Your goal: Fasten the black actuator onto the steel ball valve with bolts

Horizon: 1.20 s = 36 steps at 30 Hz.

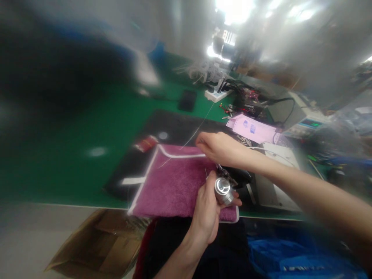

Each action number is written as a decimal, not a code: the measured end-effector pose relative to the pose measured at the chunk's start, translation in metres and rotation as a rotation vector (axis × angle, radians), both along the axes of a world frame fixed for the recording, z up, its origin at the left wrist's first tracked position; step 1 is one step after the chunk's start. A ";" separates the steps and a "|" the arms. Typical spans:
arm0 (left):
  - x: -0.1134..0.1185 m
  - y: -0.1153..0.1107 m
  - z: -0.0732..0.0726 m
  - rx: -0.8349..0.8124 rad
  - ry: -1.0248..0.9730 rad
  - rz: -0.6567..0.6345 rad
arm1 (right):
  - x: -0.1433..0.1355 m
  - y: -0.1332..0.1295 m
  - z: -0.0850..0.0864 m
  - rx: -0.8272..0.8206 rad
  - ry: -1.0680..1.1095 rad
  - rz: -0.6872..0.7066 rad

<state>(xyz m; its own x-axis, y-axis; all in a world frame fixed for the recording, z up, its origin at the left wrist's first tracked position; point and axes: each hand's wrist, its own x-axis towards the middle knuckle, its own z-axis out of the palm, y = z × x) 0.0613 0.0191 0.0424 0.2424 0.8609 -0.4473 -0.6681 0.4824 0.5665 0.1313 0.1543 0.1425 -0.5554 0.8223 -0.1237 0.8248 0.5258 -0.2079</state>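
Note:
My left hand (205, 207) is wrapped round a short silver metal cylinder (223, 190) with a shiny, rounded end facing up. It holds this over the right part of a purple towel (171, 184) with white edging. My right hand (216, 145) is just above the towel's far edge, its fingers curled together. What those fingers pinch, if anything, is hidden from this side. Thin pale strands (195, 133) cross the mat and the towel to the left of my right hand. A dark tool-like object (226, 174) lies partly hidden beyond the cylinder.
Under the towel is a black mat (122, 170) on a green table (72, 166). A small red packet (147, 143) lies at left. Pink paper (252, 128), small metal pins, a power strip (216, 95) and a boxed instrument with a green display (310, 123) stand beyond. Below are a cardboard box (95, 244) and blue crate (290, 255).

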 end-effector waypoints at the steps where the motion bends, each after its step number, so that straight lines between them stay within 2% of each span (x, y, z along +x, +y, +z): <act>1: 0.000 0.000 0.001 -0.002 -0.005 0.006 | -0.002 0.000 -0.004 0.009 0.000 -0.005; 3: 0.000 0.000 0.002 -0.004 -0.022 0.033 | -0.005 -0.003 -0.010 0.036 0.005 -0.015; 5: 0.001 0.001 0.004 -0.009 -0.042 0.069 | -0.005 -0.010 -0.009 0.063 0.023 -0.018; 9: 0.002 0.003 0.008 -0.040 -0.062 0.120 | 0.009 -0.034 0.011 0.104 0.127 -0.029; 12: 0.004 0.003 0.009 -0.061 -0.052 0.139 | 0.030 -0.061 0.018 0.145 0.288 -0.112; 14: 0.005 0.002 0.008 -0.053 -0.034 0.137 | 0.048 -0.084 0.009 0.163 0.384 -0.184; 16: 0.006 0.001 0.006 -0.032 -0.020 0.124 | 0.064 -0.107 -0.010 0.208 0.493 -0.234; 19: 0.008 -0.001 0.004 -0.006 0.000 0.114 | 0.080 -0.134 -0.046 0.301 0.647 -0.220; 21: 0.008 -0.001 0.004 0.007 0.016 0.121 | 0.083 -0.142 -0.061 0.321 0.705 -0.213; 22: 0.007 0.000 0.004 0.012 0.020 0.123 | 0.083 -0.144 -0.063 0.319 0.720 -0.215; 24: 0.005 0.001 0.005 0.015 0.013 0.105 | 0.081 -0.143 -0.059 0.280 0.711 -0.231; 27: 0.003 0.001 0.007 0.012 -0.008 0.063 | 0.078 -0.137 -0.034 0.288 0.713 -0.285; 30: 0.002 0.001 0.006 0.012 -0.027 0.062 | 0.071 -0.122 -0.008 0.377 0.696 -0.337; 33: 0.002 0.001 0.006 -0.004 -0.047 0.073 | 0.059 -0.097 0.005 0.310 0.554 -0.278; 36: 0.001 0.002 0.006 -0.013 -0.059 0.065 | 0.043 -0.069 0.006 0.249 0.331 -0.157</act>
<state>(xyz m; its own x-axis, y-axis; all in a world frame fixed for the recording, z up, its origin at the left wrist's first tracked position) 0.0626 0.0208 0.0488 0.2124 0.8701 -0.4448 -0.7306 0.4437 0.5190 0.1748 0.0853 0.1487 -0.3980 0.8820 0.2523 0.8088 0.4672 -0.3572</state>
